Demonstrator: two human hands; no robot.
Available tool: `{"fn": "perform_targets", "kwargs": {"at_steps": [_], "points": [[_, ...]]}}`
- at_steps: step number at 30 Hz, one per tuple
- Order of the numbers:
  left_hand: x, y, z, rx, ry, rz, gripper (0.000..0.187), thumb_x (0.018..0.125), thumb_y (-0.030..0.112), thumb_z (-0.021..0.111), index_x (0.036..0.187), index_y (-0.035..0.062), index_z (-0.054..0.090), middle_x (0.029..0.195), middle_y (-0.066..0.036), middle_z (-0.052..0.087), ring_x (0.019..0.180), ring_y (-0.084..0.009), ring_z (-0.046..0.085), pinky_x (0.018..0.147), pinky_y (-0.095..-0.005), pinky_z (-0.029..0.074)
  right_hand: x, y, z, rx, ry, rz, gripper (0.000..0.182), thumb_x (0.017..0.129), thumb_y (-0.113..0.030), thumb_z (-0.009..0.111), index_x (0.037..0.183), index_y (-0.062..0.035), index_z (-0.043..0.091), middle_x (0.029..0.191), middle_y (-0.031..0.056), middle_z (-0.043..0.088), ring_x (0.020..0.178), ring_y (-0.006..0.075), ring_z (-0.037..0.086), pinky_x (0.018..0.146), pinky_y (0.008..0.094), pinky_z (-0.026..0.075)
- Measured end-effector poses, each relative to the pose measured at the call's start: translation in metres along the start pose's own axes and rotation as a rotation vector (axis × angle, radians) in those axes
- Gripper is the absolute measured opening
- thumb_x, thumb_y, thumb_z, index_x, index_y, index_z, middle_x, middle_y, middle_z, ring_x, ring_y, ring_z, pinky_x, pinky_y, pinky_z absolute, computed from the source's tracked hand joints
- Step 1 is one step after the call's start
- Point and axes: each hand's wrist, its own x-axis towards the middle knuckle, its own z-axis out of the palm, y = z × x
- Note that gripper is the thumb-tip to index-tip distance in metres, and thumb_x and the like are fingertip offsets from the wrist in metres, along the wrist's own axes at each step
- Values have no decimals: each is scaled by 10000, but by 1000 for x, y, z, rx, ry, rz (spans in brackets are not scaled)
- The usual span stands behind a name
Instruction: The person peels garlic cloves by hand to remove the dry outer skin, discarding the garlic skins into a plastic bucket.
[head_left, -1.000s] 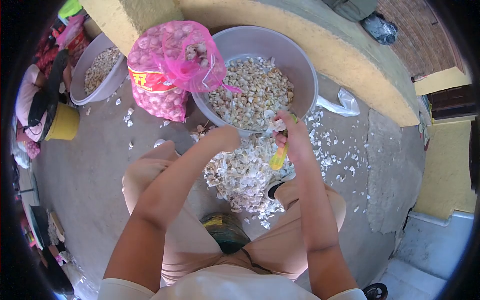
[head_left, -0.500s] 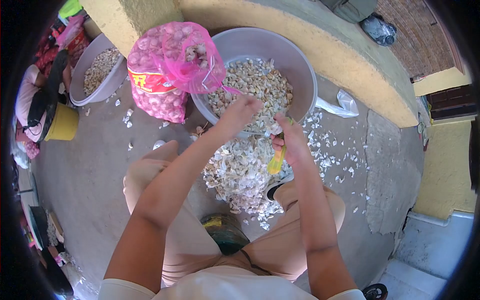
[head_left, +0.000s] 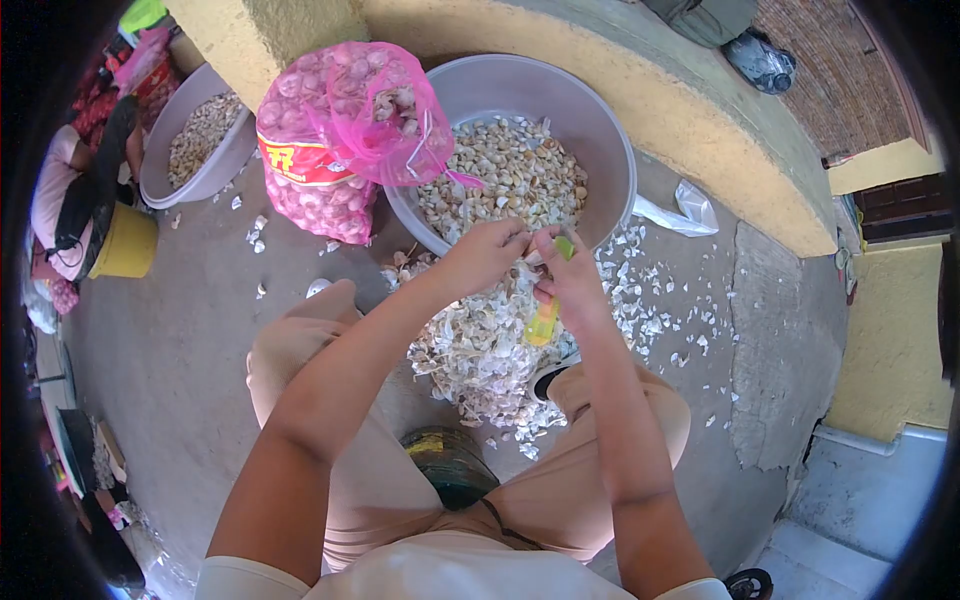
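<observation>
My right hand is closed around a yellow-green cutter knife, whose handle sticks out below the fingers. A pale piece of garlic shows between my two hands. My left hand pinches at that garlic, fingertips close to the right thumb. Both hands are above the near rim of a large grey basin, which holds many loose garlic cloves. Below them, a heap of garlic skins lies on the floor between my feet.
A pink mesh sack of garlic leans against the basin's left side. A curved yellow wall runs behind. Far left, a person sits by a yellow bucket and another basin of garlic. Skins are scattered rightward near a plastic bag.
My left hand has come down from over the basin to meet the garlic at my right hand. The right hand has shifted slightly left, and the knife has tilted.
</observation>
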Motion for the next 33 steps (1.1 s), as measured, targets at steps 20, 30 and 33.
{"fn": "perform_targets", "kwargs": {"at_steps": [20, 30, 33], "points": [[-4, -11, 27, 125, 323, 115, 336, 885, 285, 380, 824, -21, 502, 600, -157, 542, 600, -318, 555, 538, -401, 417, -2, 24, 22, -74, 296, -241, 273, 836, -251, 551, 994, -30, 533, 676, 17, 541, 438, 43, 423, 360, 179, 318], [-11, 10, 14, 616, 314, 233, 306, 871, 302, 404, 791, 20, 491, 658, -172, 542, 640, -370, 534, 573, -433, 414, 0, 17, 20, 131, 157, -181, 205, 873, -246, 481, 842, -46, 516, 554, -16, 433, 421, 52, 378, 357, 221, 328], [-10, 6, 14, 636, 304, 249, 316, 872, 306, 405, 766, 16, 476, 639, -169, 534, 635, -370, 533, 569, -434, 412, 3, 23, 17, 250, 142, -116, 190, 882, -234, 464, 830, -58, 511, 534, -26, 400, 402, 52, 336, 356, 221, 310]]}}
